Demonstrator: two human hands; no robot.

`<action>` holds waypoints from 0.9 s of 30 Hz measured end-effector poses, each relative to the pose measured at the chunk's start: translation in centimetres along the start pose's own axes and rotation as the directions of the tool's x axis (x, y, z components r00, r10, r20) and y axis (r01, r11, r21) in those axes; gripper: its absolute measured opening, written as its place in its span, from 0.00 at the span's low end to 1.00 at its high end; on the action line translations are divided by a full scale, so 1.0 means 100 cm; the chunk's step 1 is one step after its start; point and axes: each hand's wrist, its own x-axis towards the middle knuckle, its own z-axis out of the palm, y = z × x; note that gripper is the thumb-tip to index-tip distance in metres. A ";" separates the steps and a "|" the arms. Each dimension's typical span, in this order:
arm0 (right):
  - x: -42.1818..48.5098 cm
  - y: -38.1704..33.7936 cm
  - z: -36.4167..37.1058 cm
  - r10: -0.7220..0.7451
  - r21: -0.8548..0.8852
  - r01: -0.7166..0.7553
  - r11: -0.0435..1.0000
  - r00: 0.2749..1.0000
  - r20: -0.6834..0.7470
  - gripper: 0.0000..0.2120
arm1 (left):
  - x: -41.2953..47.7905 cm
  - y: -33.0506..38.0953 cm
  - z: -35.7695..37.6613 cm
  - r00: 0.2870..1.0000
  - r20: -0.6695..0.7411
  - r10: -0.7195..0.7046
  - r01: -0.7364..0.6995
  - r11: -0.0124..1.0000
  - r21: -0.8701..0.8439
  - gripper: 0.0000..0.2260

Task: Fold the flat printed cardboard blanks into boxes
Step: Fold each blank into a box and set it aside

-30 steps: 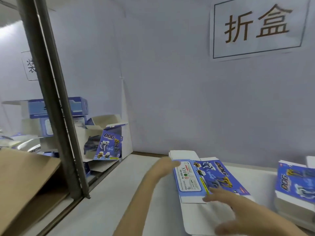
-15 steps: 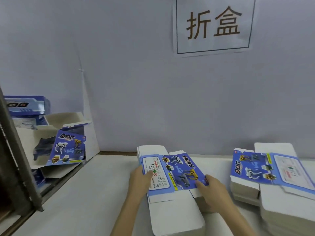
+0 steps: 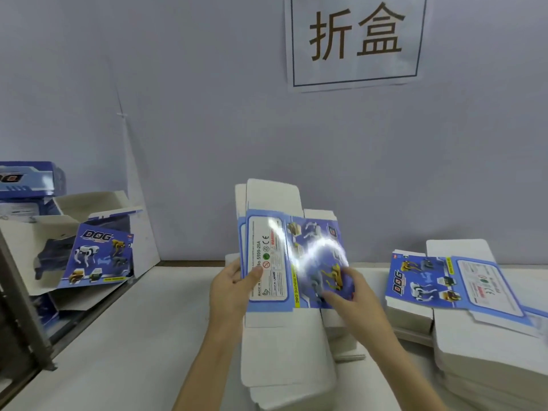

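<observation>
A flat blue printed cardboard blank [image 3: 292, 256] with white flaps is tilted up off the centre stack [image 3: 287, 378] of blanks. My left hand [image 3: 234, 287] grips its left edge, thumb on the white label panel. My right hand [image 3: 353, 295] holds the right side of the blank, fingers over the printed dog pictures. Glare runs across the print.
A second stack of flat blanks [image 3: 462, 292] lies on the white table [image 3: 127, 345] at the right. Folded and half-open blue boxes [image 3: 98, 256] pile up at the left behind a metal frame post [image 3: 20, 321]. A paper sign [image 3: 355, 40] hangs on the wall.
The blank has been lifted from lying on the centre stack and tilted up toward me, both hands rising with it. The camera view swung right.
</observation>
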 end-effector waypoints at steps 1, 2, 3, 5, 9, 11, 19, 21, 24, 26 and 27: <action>0.000 -0.002 -0.002 -0.024 0.038 0.026 0.999 0.999 -0.047 0.18 | 0.001 0.001 -0.001 1.000 -0.027 -0.003 0.001 0.999 -0.045 0.08; 0.000 -0.004 -0.004 -0.035 0.076 0.042 0.996 0.996 -0.086 0.18 | 0.003 -0.001 -0.003 0.998 -0.056 0.007 -0.010 0.998 -0.062 0.10; 0.000 -0.006 -0.008 -0.044 0.121 0.058 0.991 0.993 -0.109 0.17 | 0.004 -0.001 -0.005 0.997 -0.075 0.028 -0.031 0.999 -0.041 0.12; 0.000 -0.009 -0.014 -0.078 0.229 0.105 0.968 0.989 -0.124 0.14 | 0.006 -0.004 -0.007 0.993 -0.040 0.107 -0.104 0.992 0.069 0.15; -0.001 -0.017 -0.024 -0.130 0.328 0.187 0.926 0.973 -0.189 0.08 | 0.006 -0.011 0.000 0.993 0.100 0.064 -0.095 0.933 0.348 0.37; -0.002 -0.020 -0.027 -0.087 0.446 0.148 0.883 0.984 -0.155 0.06 | 0.000 -0.009 0.006 0.980 0.182 0.081 -0.166 0.836 0.523 0.41; -0.009 -0.038 -0.043 -0.108 0.623 0.135 0.771 0.991 -0.082 0.10 | -0.017 0.010 0.005 0.852 0.522 0.043 -0.447 0.579 0.682 0.52; -0.010 -0.045 -0.046 -0.191 0.655 0.125 0.745 0.981 0.030 0.11 | -0.020 0.017 0.005 0.837 0.515 0.183 -0.513 0.589 0.625 0.48; -0.016 -0.054 -0.047 -0.357 0.658 0.123 0.743 0.904 0.234 0.29 | -0.023 0.025 0.008 0.814 0.459 0.356 -0.577 0.588 0.567 0.41; -0.020 -0.055 -0.041 -0.394 0.553 0.228 0.802 0.897 0.202 0.37 | -0.028 0.028 0.012 0.800 0.441 0.406 -0.599 0.564 0.568 0.41; -0.022 -0.055 -0.038 -0.422 0.497 0.308 0.811 0.897 0.132 0.37 | -0.031 0.029 0.014 0.795 0.440 0.418 -0.606 0.540 0.584 0.42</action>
